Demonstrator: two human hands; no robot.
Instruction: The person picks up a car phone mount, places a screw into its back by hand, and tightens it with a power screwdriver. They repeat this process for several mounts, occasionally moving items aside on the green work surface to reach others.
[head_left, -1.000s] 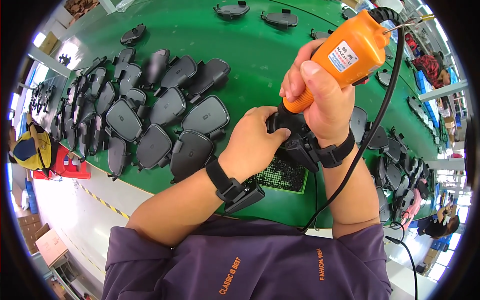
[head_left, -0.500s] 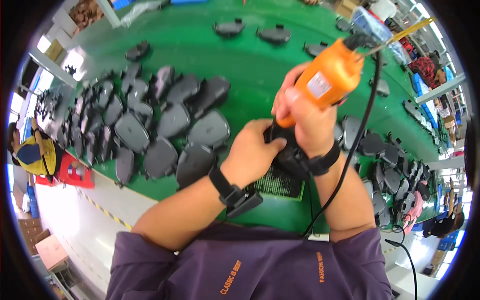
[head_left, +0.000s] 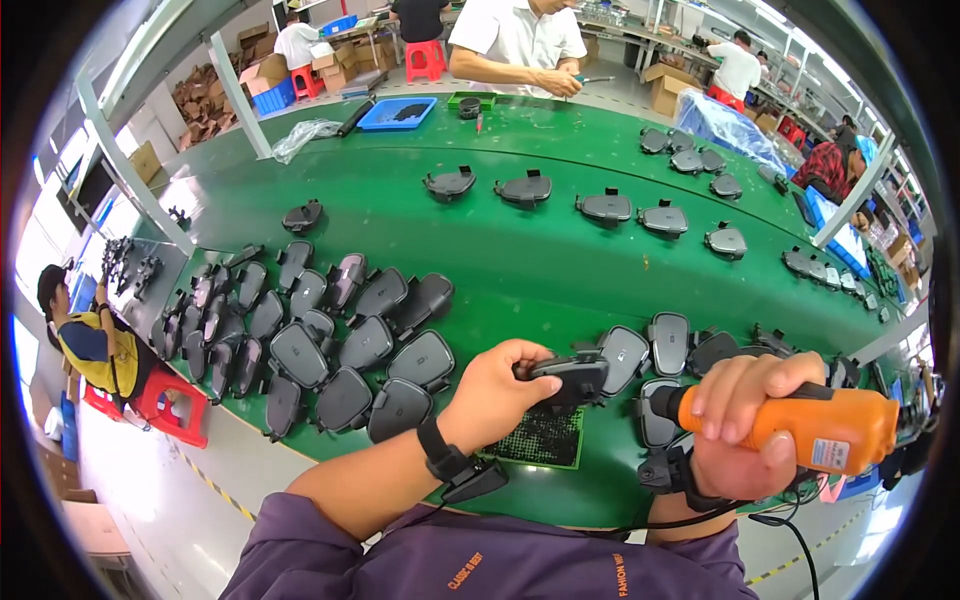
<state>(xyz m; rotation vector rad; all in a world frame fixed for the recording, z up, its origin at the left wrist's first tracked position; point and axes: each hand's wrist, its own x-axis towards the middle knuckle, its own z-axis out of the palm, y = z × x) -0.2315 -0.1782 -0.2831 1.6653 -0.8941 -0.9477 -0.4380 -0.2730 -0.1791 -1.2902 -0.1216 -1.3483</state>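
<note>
My left hand (head_left: 497, 392) grips a black phone holder (head_left: 580, 378) by its edge, thumb on top, above the table. Below it, a small green tray (head_left: 580, 445) of tiny black parts, apparently screws, lies near the front edge. Around the orange electric screwdriver (head_left: 845, 425), my right hand (head_left: 745, 430) is closed. The tool lies level, its black nose pointing left, apart from the held piece. Its bit cannot be made out. Both wrists wear black straps. More phone holders (head_left: 366, 342) lie crowded to the left, and others (head_left: 670, 343) sit just beyond my hands.
The green table (head_left: 500, 260) carries a spaced row of phone holders (head_left: 605, 207) farther back. A blue tray (head_left: 430, 103) stands at the far edge, across which a person in white (head_left: 500, 50) works. Another person (head_left: 90, 330) sits at left. A black cable (head_left: 690, 520) runs near my right wrist.
The screwdriver has come off the phone holder and swung from upright down to the right. My left hand now holds the piece raised and tilted. The view has lifted, showing more of the far table.
</note>
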